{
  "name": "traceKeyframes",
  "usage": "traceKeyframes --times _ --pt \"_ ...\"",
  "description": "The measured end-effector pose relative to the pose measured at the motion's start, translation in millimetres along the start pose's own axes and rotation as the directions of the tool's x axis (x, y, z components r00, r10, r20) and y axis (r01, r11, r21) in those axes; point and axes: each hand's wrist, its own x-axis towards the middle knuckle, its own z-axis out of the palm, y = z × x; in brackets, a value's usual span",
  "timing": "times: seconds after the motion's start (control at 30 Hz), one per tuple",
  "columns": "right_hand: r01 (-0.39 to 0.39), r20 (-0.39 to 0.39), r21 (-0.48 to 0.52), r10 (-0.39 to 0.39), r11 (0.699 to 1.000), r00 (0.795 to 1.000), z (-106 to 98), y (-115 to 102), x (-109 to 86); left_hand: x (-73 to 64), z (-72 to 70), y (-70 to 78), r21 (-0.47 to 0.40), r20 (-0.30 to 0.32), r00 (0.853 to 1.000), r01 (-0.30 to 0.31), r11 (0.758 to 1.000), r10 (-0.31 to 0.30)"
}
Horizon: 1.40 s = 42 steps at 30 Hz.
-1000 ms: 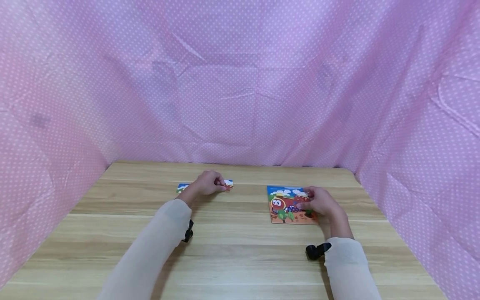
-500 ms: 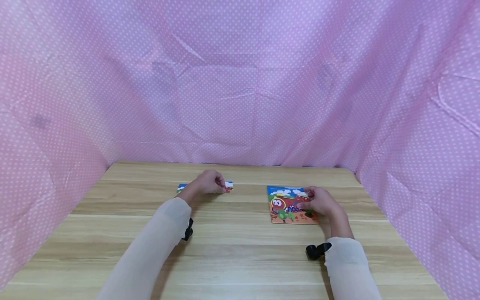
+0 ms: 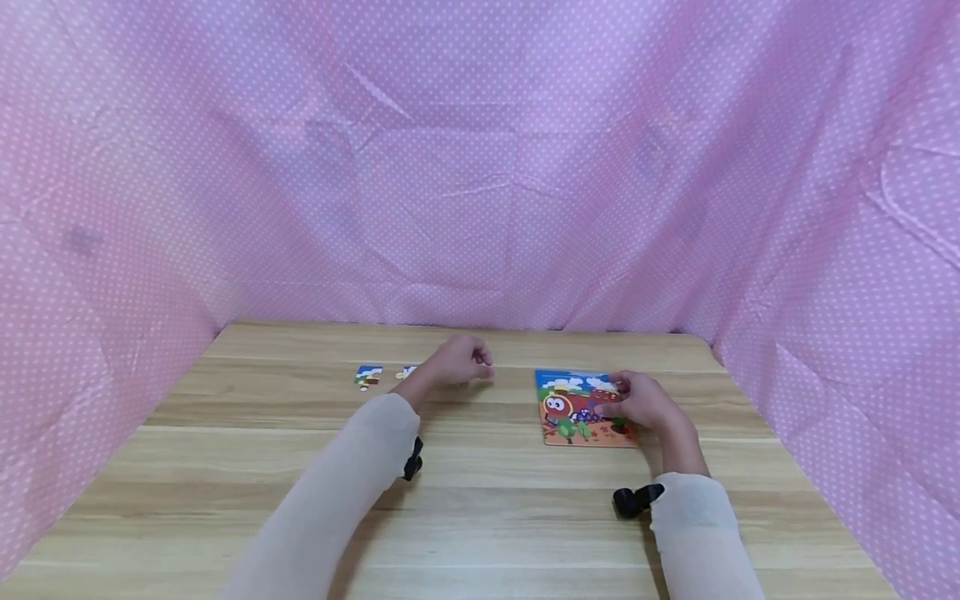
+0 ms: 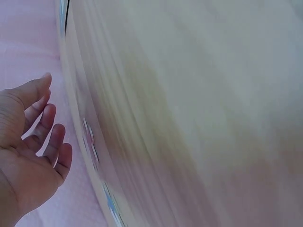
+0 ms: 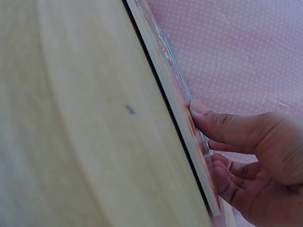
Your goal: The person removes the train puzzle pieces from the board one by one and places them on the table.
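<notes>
In the head view my left hand hovers over the far middle of the table, fingers loosely bent. The left wrist view shows nothing between the thumb and fingers of that hand. To its left lie two small jigsaw pieces, blue, white and green; part of the nearer piece is covered by the hand. My right hand rests on the right part of a square picture puzzle with a red ant. Its thumb and loosely bent fingers touch the upper face, seen edge-on as the puzzle board in the right wrist view.
A light wooden table carries everything. Pink dotted cloth hangs behind and on both sides of it. Each sleeve has a black wrist camera strapped on.
My left hand has shifted right from the jigsaw piece it was pinching, and its fingers have loosened. Two jigsaw pieces on the left now show more. The right hand stays on the puzzle.
</notes>
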Motion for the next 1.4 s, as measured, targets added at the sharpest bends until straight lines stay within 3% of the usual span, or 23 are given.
traceKeyframes --times 0.17,0.37,0.53,0.7,0.9,1.13,1.4 --pt "0.01 -0.002 0.001 -0.01 1.0 1.0 0 0 0.6 7.6 20.2 18.4 0.027 0.019 0.999 -0.029 0.999 0.029" --pt "-0.001 -0.002 0.009 0.001 1.0 1.0 0 -1 0.2 12.4 43.6 44.0 -0.003 0.067 0.998 -0.005 1.0 0.005" --pt "-0.006 0.002 0.014 0.006 1.0 1.0 0 -2 -0.1 20.6 60.4 59.8 0.038 0.083 0.996 -0.027 0.999 0.024" --pt "-0.002 0.001 0.008 0.002 1.0 1.0 -1 -2 0.2 26.1 73.2 69.1 0.096 0.139 0.99 -0.051 0.994 0.037" --pt "0.001 0.008 0.004 -0.001 1.0 1.0 -1 -3 0.5 26.3 79.6 73.6 0.189 0.156 0.988 -0.049 0.981 0.019" --pt "-0.004 0.009 0.002 0.004 1.0 1.0 -1 -3 1.5 25.5 81.5 73.4 0.124 0.157 0.988 -0.01 0.992 -0.01" --pt "-0.009 0.006 0.012 0.008 1.0 1.0 0 -1 3.1 25.7 83.3 74.2 0.103 0.158 0.987 -0.008 0.995 -0.008"
